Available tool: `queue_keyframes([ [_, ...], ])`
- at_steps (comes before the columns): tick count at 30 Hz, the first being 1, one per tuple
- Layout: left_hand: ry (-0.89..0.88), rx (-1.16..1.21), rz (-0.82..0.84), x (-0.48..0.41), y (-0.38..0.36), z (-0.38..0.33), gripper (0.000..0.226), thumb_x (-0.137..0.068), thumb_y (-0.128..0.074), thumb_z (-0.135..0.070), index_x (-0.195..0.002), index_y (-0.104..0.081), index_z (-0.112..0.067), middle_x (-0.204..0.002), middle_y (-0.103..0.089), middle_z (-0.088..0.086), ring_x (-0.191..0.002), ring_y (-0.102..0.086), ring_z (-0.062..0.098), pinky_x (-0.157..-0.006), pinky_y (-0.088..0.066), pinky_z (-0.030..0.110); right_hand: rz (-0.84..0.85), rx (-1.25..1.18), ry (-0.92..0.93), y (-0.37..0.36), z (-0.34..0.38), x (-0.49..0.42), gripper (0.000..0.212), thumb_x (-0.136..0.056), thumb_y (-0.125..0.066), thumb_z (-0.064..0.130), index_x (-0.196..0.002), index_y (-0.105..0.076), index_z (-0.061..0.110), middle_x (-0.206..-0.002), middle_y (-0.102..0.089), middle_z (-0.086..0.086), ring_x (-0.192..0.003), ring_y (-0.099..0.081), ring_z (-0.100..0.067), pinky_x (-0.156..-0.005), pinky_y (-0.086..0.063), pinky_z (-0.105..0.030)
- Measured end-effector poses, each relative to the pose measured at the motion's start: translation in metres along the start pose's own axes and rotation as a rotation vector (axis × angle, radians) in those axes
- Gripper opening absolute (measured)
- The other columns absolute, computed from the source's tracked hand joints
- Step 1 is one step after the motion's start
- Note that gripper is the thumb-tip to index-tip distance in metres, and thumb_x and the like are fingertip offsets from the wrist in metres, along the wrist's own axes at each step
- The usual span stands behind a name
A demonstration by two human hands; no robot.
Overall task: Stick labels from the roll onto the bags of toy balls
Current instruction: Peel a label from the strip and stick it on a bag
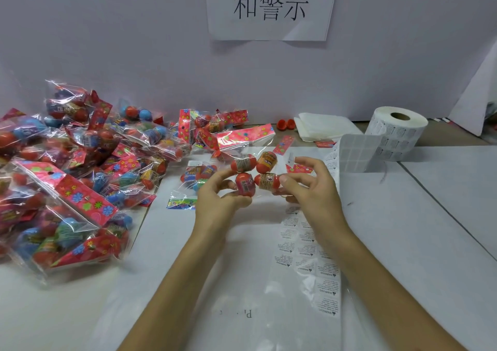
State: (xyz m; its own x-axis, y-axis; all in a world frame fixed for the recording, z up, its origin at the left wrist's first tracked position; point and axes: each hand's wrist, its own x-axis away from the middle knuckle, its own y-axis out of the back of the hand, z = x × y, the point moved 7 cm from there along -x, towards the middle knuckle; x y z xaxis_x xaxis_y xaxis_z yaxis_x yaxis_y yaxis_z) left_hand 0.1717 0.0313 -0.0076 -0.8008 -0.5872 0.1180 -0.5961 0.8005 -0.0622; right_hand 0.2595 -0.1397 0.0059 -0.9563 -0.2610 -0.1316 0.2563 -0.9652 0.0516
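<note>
White table carries a large pile of bags at the person's left, well apart from the label roll at the far right; a label strip runs from the roll down toward the person; the held bag, four red balls in clear film, is raised over the table between both hands. Judgement: the film should be drawn flat before a label is pressed on, then rubbed from one edge to avoid creases; whether a fingertip carries a label cannot be told. Left hand pinches the lower left ball, thumb in front; right hand grips the bag's right side, thumb on a ball, fingers curled behind.
</note>
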Motion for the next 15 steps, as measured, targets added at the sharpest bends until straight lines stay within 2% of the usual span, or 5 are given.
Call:
queue_keyframes([
  [2,-0.003,0.008,0.018,0.001,-0.001,0.0,0.058,-0.076,-0.073,0.016,-0.107,-0.07,-0.033,-0.116,-0.068,0.01,-0.107,-0.07,0.028,-0.101,-0.055,0.046,-0.02,0.014,0.015,0.001,0.002,0.001,0.037,-0.091,-0.074,0.016,-0.117,-0.055,0.034,-0.097,-0.076,0.004,-0.091,-0.074,-0.015,-0.089,-0.057,-0.038],
  [4,0.0,0.046,0.05,0.001,-0.002,0.0,0.053,-0.079,-0.072,0.014,-0.113,-0.071,-0.026,-0.116,-0.07,0.013,-0.107,-0.071,0.03,-0.1,-0.056,0.045,-0.026,0.028,0.034,0.002,0.004,0.001,0.039,-0.089,-0.076,0.013,-0.117,-0.056,0.031,-0.096,-0.077,0.004,-0.096,-0.072,-0.014,-0.093,-0.055,-0.036],
  [10,-0.008,0.16,0.116,0.0,-0.006,-0.001,0.032,-0.094,-0.063,0.003,-0.117,-0.073,-0.016,-0.109,-0.076,0.016,-0.101,-0.075,0.029,-0.085,-0.062,0.03,-0.087,-0.01,0.062,0.009,0.011,0.002,0.043,-0.083,-0.081,0.008,-0.116,-0.059,0.026,-0.093,-0.078,0.003,-0.081,-0.075,-0.01,-0.064,-0.053,-0.016],
  [13,-0.061,0.09,0.086,0.003,-0.004,-0.004,0.031,-0.093,-0.067,-0.002,-0.118,-0.074,-0.02,-0.105,-0.077,0.013,-0.099,-0.075,0.025,-0.092,-0.059,0.038,-0.12,0.017,0.078,0.011,0.014,0.004,0.047,-0.08,-0.084,0.008,-0.113,-0.058,0.03,-0.089,-0.078,0.008,-0.076,-0.073,-0.006,-0.061,-0.052,-0.014],
  [15,-0.121,-0.005,0.033,0.004,-0.001,-0.008,0.03,-0.092,-0.071,-0.006,-0.109,-0.076,-0.031,-0.09,-0.079,0.001,-0.092,-0.074,0.013,-0.09,-0.057,0.038,-0.142,0.04,0.098,0.012,0.016,0.005,0.048,-0.079,-0.085,0.006,-0.107,-0.057,0.033,-0.084,-0.077,0.008,-0.075,-0.073,-0.005,-0.062,-0.053,-0.013],
])
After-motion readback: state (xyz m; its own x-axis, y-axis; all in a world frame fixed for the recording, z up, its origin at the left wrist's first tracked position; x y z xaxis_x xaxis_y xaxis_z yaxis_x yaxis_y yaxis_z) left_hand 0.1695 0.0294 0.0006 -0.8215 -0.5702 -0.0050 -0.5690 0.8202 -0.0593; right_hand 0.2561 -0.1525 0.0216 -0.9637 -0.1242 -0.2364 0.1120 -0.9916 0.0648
